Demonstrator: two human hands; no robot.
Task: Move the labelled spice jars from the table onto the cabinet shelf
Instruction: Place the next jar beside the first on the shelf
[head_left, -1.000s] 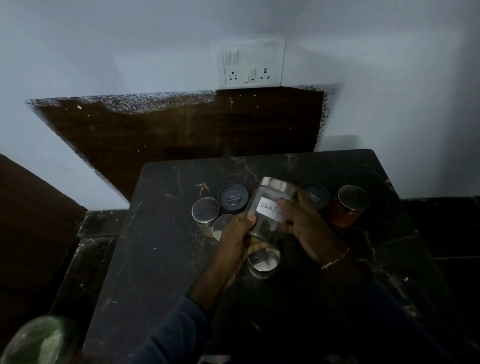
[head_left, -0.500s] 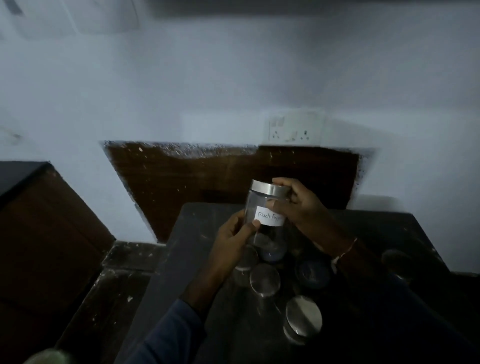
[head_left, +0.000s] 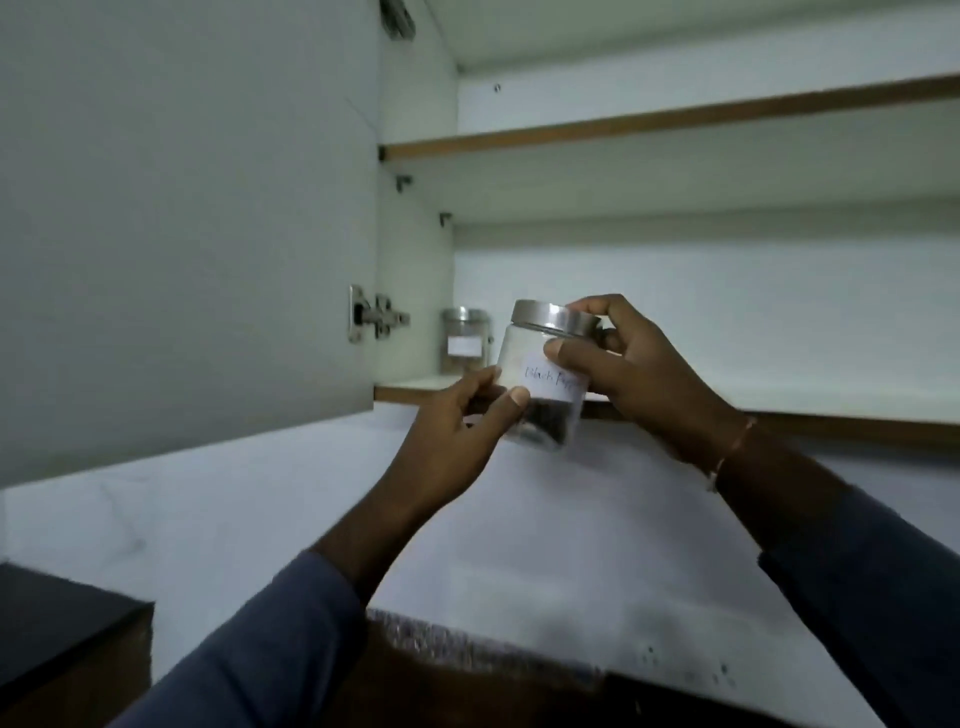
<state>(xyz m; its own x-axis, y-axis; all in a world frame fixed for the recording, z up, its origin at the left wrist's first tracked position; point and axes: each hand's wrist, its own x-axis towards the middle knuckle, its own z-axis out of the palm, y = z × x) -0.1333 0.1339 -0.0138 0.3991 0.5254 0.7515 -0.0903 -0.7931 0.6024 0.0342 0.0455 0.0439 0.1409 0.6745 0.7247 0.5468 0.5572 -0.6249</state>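
The door stands open at the left, walling off that side. On the lower shelf one jar stands far left; right of it the shelf offers open room, capped by the upper shelf. Left hand and right hand hold the pepper jar just before the shelf's edge.

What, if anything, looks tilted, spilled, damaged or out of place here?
Nothing stands out. The black pepper jar, held by the left hand and right hand, is slightly tilted, but its lid is on and nothing spills. The other labelled jar stands upright on the lower shelf.
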